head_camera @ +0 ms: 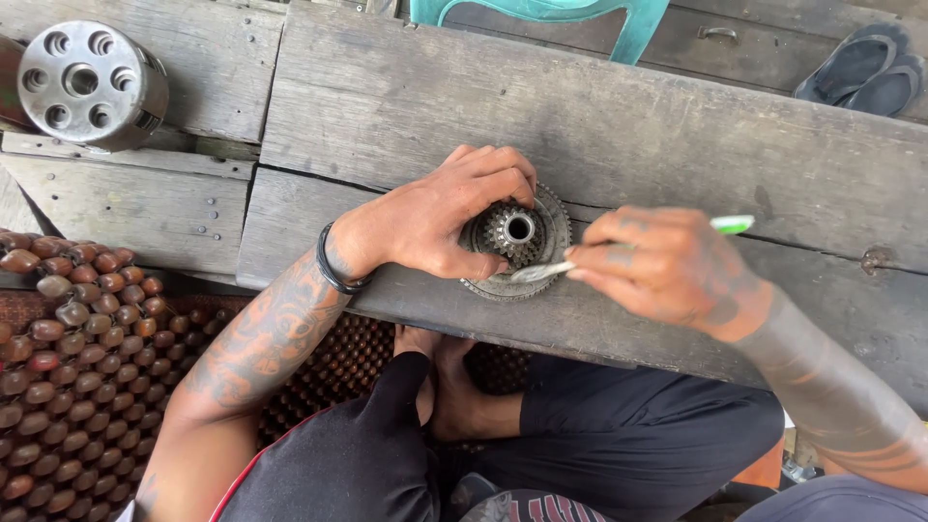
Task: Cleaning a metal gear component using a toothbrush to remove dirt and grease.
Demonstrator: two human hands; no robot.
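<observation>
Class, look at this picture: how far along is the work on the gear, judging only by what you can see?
Done: the gear lies flat on the wooden plank, off any machine. In hand: the left hand steadies it while the right hand works a green-handled brush at its teeth. Left: it looks dark and grimy; the round metal part sits untouched.

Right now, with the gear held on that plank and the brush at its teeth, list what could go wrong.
1. The gear cluster sits near the front edge of the wooden plank; a hard stroke might push it off into the lap.
2. The left hand has its fingers wrapped over the teeth, so a slip could scrape them.
3. The right hand holds the green-handled brush near its head; the bristles may skid onto the left thumb.
</observation>
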